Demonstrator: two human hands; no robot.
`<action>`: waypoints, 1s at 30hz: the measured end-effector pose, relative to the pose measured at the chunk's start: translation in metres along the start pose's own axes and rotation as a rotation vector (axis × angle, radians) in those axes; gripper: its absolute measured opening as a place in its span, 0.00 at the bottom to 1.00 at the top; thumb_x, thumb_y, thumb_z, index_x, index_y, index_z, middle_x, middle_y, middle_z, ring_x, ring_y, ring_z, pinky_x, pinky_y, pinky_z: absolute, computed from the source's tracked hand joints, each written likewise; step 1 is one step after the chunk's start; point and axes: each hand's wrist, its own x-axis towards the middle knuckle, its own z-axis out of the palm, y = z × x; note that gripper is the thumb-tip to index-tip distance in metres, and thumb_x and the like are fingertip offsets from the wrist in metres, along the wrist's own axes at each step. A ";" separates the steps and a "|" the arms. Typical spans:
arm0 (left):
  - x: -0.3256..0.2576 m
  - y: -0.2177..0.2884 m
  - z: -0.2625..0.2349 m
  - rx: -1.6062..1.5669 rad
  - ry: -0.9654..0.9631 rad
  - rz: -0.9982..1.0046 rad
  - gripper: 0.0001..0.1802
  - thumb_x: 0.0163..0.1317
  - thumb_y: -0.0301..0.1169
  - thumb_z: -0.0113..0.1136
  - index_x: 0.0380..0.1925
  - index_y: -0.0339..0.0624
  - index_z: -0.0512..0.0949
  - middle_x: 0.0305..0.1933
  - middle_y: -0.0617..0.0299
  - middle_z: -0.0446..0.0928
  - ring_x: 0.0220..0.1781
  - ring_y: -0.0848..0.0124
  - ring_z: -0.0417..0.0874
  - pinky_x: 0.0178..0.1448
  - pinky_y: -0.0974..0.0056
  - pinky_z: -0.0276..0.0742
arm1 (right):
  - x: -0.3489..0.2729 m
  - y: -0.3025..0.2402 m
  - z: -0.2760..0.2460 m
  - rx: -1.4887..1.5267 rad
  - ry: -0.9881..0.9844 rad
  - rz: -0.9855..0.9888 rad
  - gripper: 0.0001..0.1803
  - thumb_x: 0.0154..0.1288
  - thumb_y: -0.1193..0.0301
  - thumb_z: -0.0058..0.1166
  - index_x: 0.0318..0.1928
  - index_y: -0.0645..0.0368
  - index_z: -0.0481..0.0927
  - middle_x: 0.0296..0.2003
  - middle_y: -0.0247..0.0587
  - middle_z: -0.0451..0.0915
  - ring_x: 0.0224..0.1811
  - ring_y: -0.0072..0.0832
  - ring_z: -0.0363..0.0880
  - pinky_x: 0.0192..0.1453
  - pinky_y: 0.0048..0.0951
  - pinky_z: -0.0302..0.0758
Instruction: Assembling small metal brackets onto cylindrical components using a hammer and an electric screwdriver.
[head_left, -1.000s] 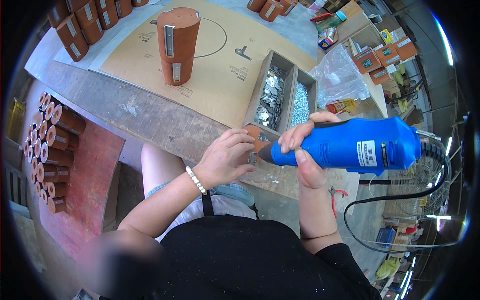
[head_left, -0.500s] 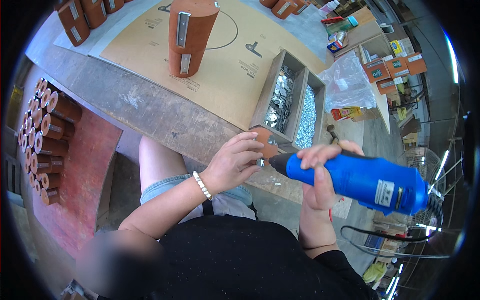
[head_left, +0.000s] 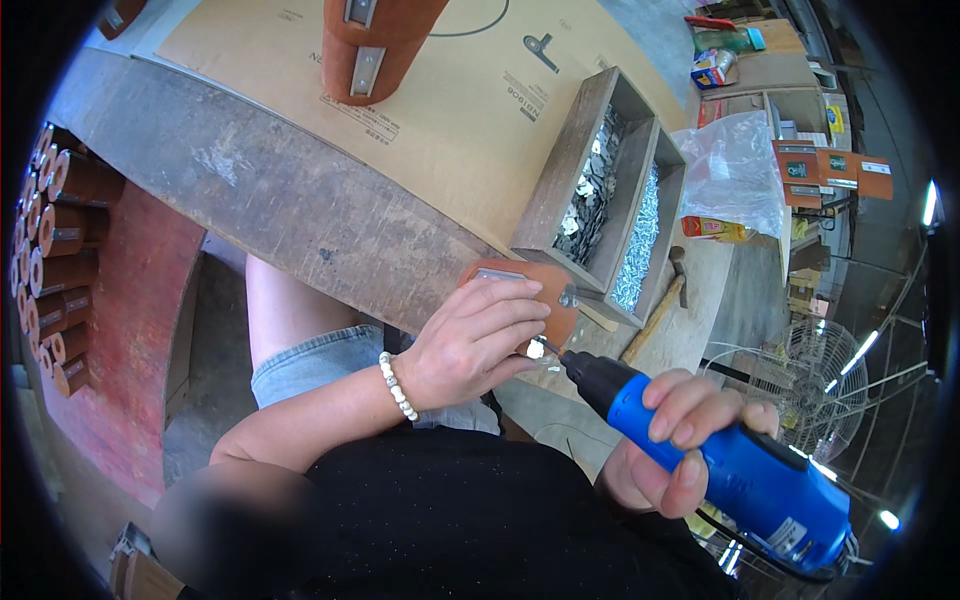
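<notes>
My left hand (head_left: 470, 335), with a beaded bracelet at the wrist, is closed around a reddish-brown cylinder (head_left: 558, 298) at the table's near edge. A metal strip shows on the cylinder beside the fingers, which hide much of it. By the fingertips is a small bright metal piece (head_left: 536, 348). Wrapped around the blue body of a corded electric screwdriver (head_left: 765, 490) is my right hand (head_left: 690, 440). The screwdriver slants up and left, its black nose and thin bit beside the bright piece. Whether they touch, I cannot tell.
Beyond the cylinder stands a two-part wooden box (head_left: 545, 205) of flat metal pieces and silvery screws (head_left: 636, 245). A hammer (head_left: 660, 315) lies right of it. A tall brown cylinder (head_left: 375, 60) stands on cardboard (head_left: 440, 150). Several more cylinders (head_left: 65, 230) are stacked at left.
The screwdriver has swung so its rear end is lower, and my right hand has moved down and right with it. My view has shifted; the left hand still holds the cylinder.
</notes>
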 end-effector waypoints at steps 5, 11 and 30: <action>-0.002 -0.004 0.001 0.006 0.003 -0.007 0.25 0.34 0.29 0.70 0.38 0.36 0.77 0.46 0.58 0.75 0.55 0.61 0.72 0.55 0.55 0.68 | 0.004 0.001 0.002 -0.013 -0.018 0.025 0.33 0.51 0.73 0.57 0.56 0.57 0.55 0.26 0.36 0.73 0.22 0.29 0.75 0.29 0.35 0.75; -0.002 -0.007 0.002 -0.002 -0.002 0.022 0.26 0.34 0.29 0.70 0.39 0.35 0.77 0.46 0.57 0.75 0.55 0.62 0.72 0.55 0.55 0.68 | 0.012 0.000 -0.002 -0.001 -0.062 0.061 0.34 0.49 0.74 0.58 0.56 0.56 0.55 0.27 0.36 0.74 0.23 0.30 0.77 0.30 0.36 0.76; 0.013 0.056 -0.025 0.161 -0.118 0.139 0.28 0.36 0.37 0.71 0.41 0.40 0.76 0.43 0.57 0.74 0.50 0.59 0.73 0.53 0.55 0.66 | -0.017 -0.043 -0.037 0.282 0.180 -0.053 0.33 0.50 0.74 0.53 0.58 0.58 0.55 0.28 0.40 0.71 0.27 0.32 0.72 0.37 0.40 0.72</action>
